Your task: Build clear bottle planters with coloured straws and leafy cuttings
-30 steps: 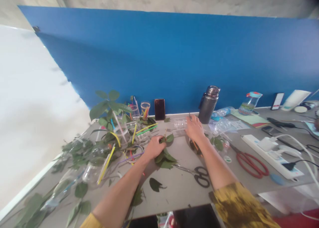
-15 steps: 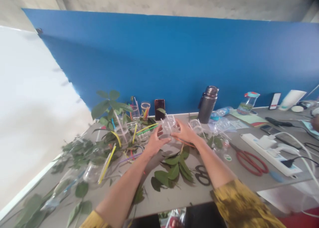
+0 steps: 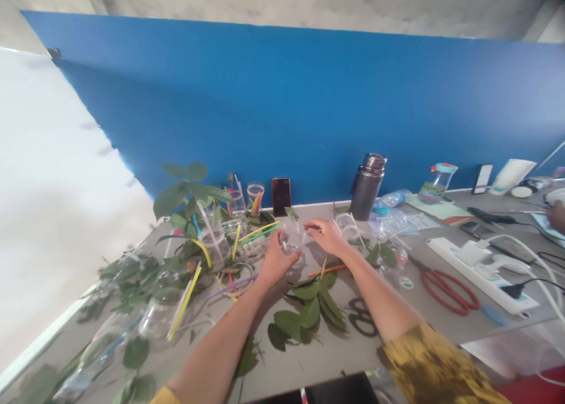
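My left grip [image 3: 276, 261] is closed around a clear plastic container [image 3: 295, 232], thumb on the near side, above the middle of the surface [image 3: 212, 357]. My right grip [image 3: 327, 237] has its fingers bent just to the right of that container; I cannot tell whether they touch it or pinch anything. Below my right fingers lies an orange straw [image 3: 325, 271], and nearer me a leafy sprig [image 3: 309, 313], with dark-handled scissors [image 3: 364, 320] beside it, partly under my right forearm. Left of the container lie yellow and green straws [image 3: 259, 233]. Behind it, a phone [image 3: 281, 197] stands upright against the blue panel [image 3: 282, 110]. Beyond my right grip stands a dark flask [image 3: 367, 189]. Farther right are red-handled scissors [image 3: 450, 292], then a white power strip [image 3: 481, 279]. At the far right edge, another person's hand [image 3: 557, 217] shows.
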Motion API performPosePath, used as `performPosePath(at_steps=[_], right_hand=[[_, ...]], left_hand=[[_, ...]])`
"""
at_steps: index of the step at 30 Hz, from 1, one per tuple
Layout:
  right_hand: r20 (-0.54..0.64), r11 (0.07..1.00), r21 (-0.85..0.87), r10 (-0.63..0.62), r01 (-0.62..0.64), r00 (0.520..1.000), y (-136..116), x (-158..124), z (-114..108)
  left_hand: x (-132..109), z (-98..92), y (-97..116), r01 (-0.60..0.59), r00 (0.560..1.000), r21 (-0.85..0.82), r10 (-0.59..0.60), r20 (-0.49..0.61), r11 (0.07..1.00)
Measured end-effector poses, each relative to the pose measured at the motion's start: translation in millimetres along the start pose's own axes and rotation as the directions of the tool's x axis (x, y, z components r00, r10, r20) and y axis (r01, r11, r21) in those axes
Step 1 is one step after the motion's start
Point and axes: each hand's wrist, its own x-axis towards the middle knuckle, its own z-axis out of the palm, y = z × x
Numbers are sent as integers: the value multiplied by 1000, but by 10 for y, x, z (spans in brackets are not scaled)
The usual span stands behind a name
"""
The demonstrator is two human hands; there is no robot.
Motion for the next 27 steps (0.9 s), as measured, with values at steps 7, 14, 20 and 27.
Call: performPosePath(at_steps=[7,14,20,27], right_hand=[[-104,861,509,52,8,993,-185,-22,28],[-485,893,440,147,95,862,-106,72,-151],[-579,924,-267,74,-274,812,59,30,-409],[-90,982,188,41,-24,995,-122,16,-162]], left_hand=[[-14,-31,28,-52,996,38,49,80,998],[16,-40,-75,-89,989,84,79,121,992],[27,-27,-122,10,996,-46,-6,89,999],[-6,-32,-50,14,997,-82,-7,80,997]])
